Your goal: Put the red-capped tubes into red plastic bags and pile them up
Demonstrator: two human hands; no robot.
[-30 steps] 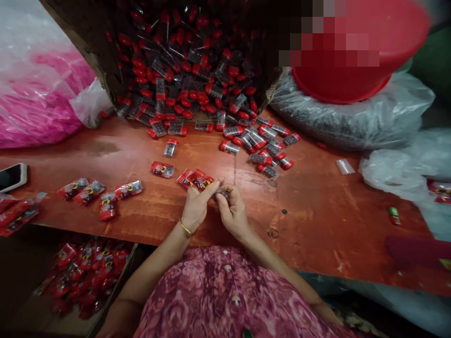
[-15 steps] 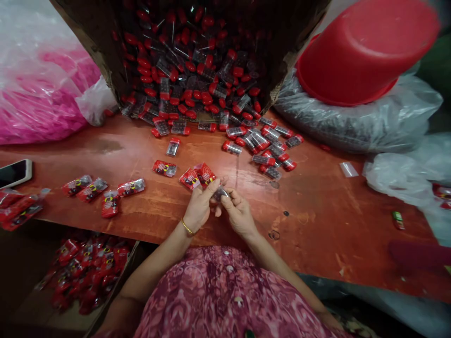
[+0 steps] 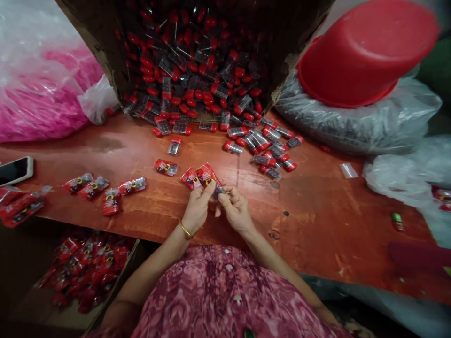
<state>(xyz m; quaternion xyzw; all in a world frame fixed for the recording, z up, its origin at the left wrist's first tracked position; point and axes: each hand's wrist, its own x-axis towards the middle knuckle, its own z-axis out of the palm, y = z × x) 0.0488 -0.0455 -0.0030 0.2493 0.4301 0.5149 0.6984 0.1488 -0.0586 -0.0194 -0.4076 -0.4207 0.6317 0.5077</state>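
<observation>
Both my hands meet over the front middle of the table. My left hand (image 3: pixel 198 207) and my right hand (image 3: pixel 237 209) pinch a small clear case with dark contents (image 3: pixel 218 190) between thumbs and fingers. Fingers cover much of it, and its red end cannot be made out. Just beyond my left fingertips are two red printed sleeves (image 3: pixel 205 172); whether the nearer one touches the case is unclear. A case in a red printed sleeve (image 3: pixel 165 167) lies to their left, and a bare red-capped case (image 3: pixel 174 146) lies behind that.
A large carton (image 3: pixel 105 70) on its side spills red-capped cases (image 3: pixel 259 141) onto the table (image 3: pixel 317 211). Several sleeved cases (image 3: pixel 112 202) and a phone (image 3: pixel 16 171) lie left. A box of sleeved cases (image 3: pixel 88 267) stands below. A red bucket (image 3: pixel 359 61) rests upside down on a bag (image 3: pixel 352 124).
The case has tilted slightly between my fingers, and both hands have shifted a little to the left. A bit more of the red sleeve beyond them shows. Nothing has been let go.
</observation>
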